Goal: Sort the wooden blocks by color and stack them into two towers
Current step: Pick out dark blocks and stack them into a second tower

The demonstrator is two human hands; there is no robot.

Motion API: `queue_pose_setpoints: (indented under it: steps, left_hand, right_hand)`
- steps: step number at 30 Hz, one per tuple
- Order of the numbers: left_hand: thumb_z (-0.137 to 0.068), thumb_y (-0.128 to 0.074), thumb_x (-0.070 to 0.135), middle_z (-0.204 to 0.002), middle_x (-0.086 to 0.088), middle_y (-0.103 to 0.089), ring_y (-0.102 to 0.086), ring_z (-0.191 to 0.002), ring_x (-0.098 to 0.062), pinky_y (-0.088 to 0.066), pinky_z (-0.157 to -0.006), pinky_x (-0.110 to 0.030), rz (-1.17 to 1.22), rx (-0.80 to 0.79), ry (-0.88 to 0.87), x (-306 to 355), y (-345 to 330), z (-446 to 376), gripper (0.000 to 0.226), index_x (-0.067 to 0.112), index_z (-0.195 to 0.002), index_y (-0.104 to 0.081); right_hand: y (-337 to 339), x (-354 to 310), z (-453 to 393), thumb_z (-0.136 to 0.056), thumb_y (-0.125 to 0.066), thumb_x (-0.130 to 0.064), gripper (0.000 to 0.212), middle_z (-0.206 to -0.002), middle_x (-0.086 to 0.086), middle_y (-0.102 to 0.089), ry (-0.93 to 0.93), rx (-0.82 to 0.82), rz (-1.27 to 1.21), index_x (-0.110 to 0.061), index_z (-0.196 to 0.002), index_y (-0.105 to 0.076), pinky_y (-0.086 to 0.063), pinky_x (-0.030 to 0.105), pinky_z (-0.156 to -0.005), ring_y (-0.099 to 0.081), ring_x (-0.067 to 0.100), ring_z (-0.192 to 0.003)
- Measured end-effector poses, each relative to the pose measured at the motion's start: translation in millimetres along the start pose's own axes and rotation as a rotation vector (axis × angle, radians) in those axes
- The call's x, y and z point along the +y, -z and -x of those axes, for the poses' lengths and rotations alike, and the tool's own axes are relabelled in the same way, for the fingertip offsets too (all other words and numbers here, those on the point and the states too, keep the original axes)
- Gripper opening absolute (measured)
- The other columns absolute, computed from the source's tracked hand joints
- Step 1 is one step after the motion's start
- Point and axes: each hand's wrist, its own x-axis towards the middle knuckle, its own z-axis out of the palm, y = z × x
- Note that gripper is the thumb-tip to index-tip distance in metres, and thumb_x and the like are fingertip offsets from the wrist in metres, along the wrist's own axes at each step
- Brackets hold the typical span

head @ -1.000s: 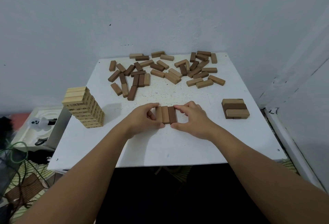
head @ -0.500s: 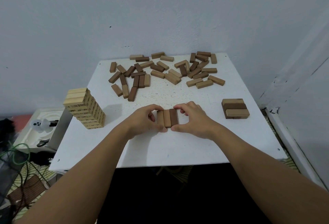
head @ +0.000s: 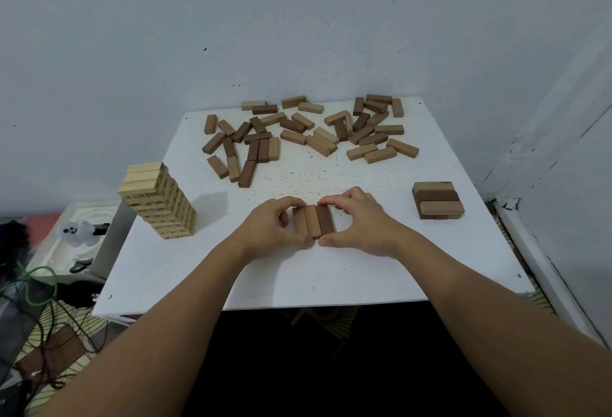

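- Near the middle of the white desk (head: pixel 364 271), the left hand (head: pixel 268 231) and right hand (head: pixel 361 224) clamp a row of three blocks (head: pixel 313 220) from either side, fingers curled over the far ends and thumbs meeting at the near ends.
- To do this well, I judge the squeeze should be even from both sides, so the three lie flush and square before they move.
- The row looks mixed, its right block darker, so it may need sorting first.
- Loose blocks (head: pixel 308 133) lie scattered across the far half of the desk.
- A pale tower (head: pixel 158 199) stands at the left edge; a low started stack (head: pixel 436 200) sits at the right.
- Bare grey walls meet at the right; cables and clutter lie on the floor to the left.
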Motion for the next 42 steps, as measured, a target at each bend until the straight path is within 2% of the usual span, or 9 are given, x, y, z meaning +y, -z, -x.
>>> queue_pose_setpoints:
  steps: [7,13,18,21,25,32,36,39,42]
  left_hand:
    - [-0.065,-0.096,0.036,-0.087,0.01,-0.052,-0.05,-0.078,-0.009,-0.043,-0.072,-0.024,-0.014,0.022,-0.027,-1,-2,2,0.065,0.042,-0.121,-0.065]
    - [-0.062,-0.098,0.036,-0.084,0.011,-0.047,-0.045,-0.075,-0.007,-0.038,-0.07,-0.022,-0.024,-0.011,-0.039,4,1,2,0.066,0.043,-0.119,-0.066]
    - [-0.057,-0.098,0.049,-0.092,0.009,-0.051,-0.047,-0.081,-0.009,-0.041,-0.074,-0.027,-0.073,0.0,-0.109,22,1,-3,0.072,0.045,-0.121,-0.065]
    - [-0.054,-0.09,0.06,-0.094,0.006,-0.052,-0.049,-0.083,-0.01,-0.045,-0.077,-0.03,-0.099,0.014,-0.176,41,0,-12,0.075,0.046,-0.123,-0.064]
    - [-0.066,-0.095,0.044,-0.1,0.003,-0.054,-0.053,-0.09,-0.016,-0.048,-0.083,-0.033,-0.131,0.007,-0.218,71,-10,-30,0.069,0.045,-0.127,-0.063]
    - [-0.059,-0.094,0.052,-0.116,0.01,-0.052,-0.051,-0.107,-0.009,-0.049,-0.09,-0.032,-0.163,-0.036,-0.314,117,-60,-65,0.069,0.047,-0.121,-0.065]
    - [-0.054,-0.09,0.059,-0.119,0.012,-0.049,-0.048,-0.115,-0.018,-0.049,-0.102,-0.044,-0.182,-0.069,-0.321,135,-87,-84,0.071,0.053,-0.119,-0.062]
    - [-0.059,-0.093,0.054,-0.119,0.009,-0.047,-0.042,-0.121,-0.015,-0.045,-0.105,-0.042,-0.204,-0.099,-0.312,145,-99,-91,0.072,0.048,-0.124,-0.062]
    - [-0.052,-0.089,0.065,-0.125,0.005,-0.046,-0.038,-0.129,-0.016,-0.042,-0.108,-0.039,-0.19,-0.128,-0.289,150,-107,-97,0.076,0.053,-0.121,-0.061]
  right_hand:
    - [3,-4,-1,-0.071,-0.086,-0.056,0.076,-0.119,-0.012,-0.04,-0.015,-0.026,-0.005,-0.055,-0.139,-0.05,-0.037,0.039,-0.108,-0.035,0.013,-0.122]
    - [4,-3,3,-0.068,-0.087,-0.056,0.078,-0.117,-0.017,-0.039,0.021,-0.002,-0.014,-0.051,-0.139,-0.053,-0.038,0.042,-0.111,-0.036,0.012,-0.121]
    - [21,-4,12,-0.07,-0.086,-0.056,0.077,-0.125,-0.013,-0.036,0.062,0.083,0.076,-0.048,-0.139,-0.055,-0.026,0.037,-0.106,-0.03,0.011,-0.122]
    - [42,-3,15,-0.072,-0.084,-0.056,0.071,-0.125,-0.01,-0.036,0.083,0.135,0.164,-0.05,-0.137,-0.055,-0.022,0.035,-0.1,-0.029,0.011,-0.119]
    - [74,8,25,-0.071,-0.082,-0.06,0.07,-0.127,-0.012,-0.034,0.045,0.191,0.236,-0.053,-0.135,-0.054,-0.019,0.035,-0.099,-0.025,0.013,-0.118]
    - [117,56,55,-0.071,-0.083,-0.058,0.069,-0.13,-0.015,-0.033,-0.069,0.233,0.235,-0.058,-0.133,-0.054,-0.011,0.031,-0.104,-0.024,0.013,-0.123]
    - [139,81,68,-0.07,-0.084,-0.062,0.072,-0.139,-0.013,-0.032,-0.13,0.197,0.219,-0.061,-0.134,-0.052,-0.012,0.039,-0.114,-0.025,0.017,-0.132]
    - [149,96,72,-0.072,-0.084,-0.061,0.072,-0.142,-0.012,-0.032,-0.153,0.164,0.205,-0.061,-0.136,-0.049,-0.014,0.044,-0.117,-0.025,0.019,-0.136]
    - [154,106,72,-0.072,-0.084,-0.061,0.073,-0.142,-0.013,-0.033,-0.165,0.138,0.17,-0.062,-0.136,-0.048,-0.017,0.043,-0.117,-0.026,0.017,-0.135]
